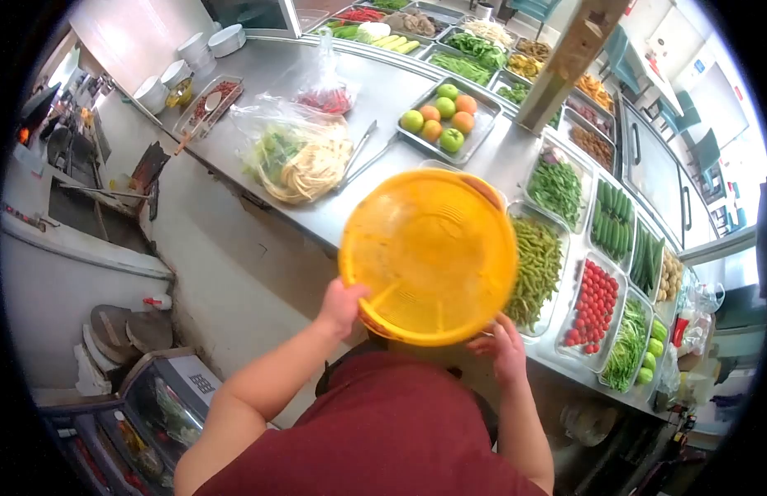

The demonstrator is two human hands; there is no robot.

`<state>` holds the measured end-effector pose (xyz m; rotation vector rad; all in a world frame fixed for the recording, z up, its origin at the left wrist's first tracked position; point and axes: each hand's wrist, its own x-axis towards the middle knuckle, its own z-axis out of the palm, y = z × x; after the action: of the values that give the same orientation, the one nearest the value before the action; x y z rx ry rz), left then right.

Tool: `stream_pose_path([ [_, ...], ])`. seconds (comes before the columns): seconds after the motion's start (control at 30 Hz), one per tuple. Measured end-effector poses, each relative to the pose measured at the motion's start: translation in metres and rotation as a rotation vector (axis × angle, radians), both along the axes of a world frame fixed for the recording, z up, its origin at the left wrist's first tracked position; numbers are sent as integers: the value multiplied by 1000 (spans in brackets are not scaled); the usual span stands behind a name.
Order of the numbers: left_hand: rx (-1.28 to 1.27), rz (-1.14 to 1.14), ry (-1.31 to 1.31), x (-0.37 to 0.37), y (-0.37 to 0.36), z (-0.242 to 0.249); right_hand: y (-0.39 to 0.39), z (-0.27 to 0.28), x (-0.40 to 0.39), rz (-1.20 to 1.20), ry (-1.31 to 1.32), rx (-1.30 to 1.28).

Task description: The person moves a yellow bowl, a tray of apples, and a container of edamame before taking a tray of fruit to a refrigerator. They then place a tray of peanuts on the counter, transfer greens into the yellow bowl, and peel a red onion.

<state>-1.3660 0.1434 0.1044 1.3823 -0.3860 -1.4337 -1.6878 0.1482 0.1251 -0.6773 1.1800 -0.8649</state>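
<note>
A round yellow plastic basin [429,256] is in front of my body, over the front edge of the metal counter [305,217], and I look into its inside. My left hand [343,308] grips its lower left rim, fingers behind it. At the lower right rim is my right hand [501,347], its fingers apart and touching or very close to the edge. Just beyond the basin are a tray of apples and orange fruit [449,117], a plastic bag with noodles and greens [305,157], and metal tongs [363,149].
Trays of green beans [534,269], red tomatoes [594,306] and cucumbers [612,221] line the right counter. A wooden post [569,62] rises behind the fruit. White bowls [152,94] and a tray with a spoon [214,103] are at the left. Open bins [143,434] sit lower left.
</note>
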Motion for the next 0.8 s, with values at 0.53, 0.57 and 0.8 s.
stream_pose_path([
  [0.53, 96, 357, 65, 124, -31, -37, -66, -26, 42, 127, 223, 205],
  [0.57, 74, 376, 117, 124, -32, -34, -72, -30, 41, 171, 211, 196],
  [0.8, -166, 792, 54, 204, -65, 0, -102, -32, 42, 97, 220, 169],
])
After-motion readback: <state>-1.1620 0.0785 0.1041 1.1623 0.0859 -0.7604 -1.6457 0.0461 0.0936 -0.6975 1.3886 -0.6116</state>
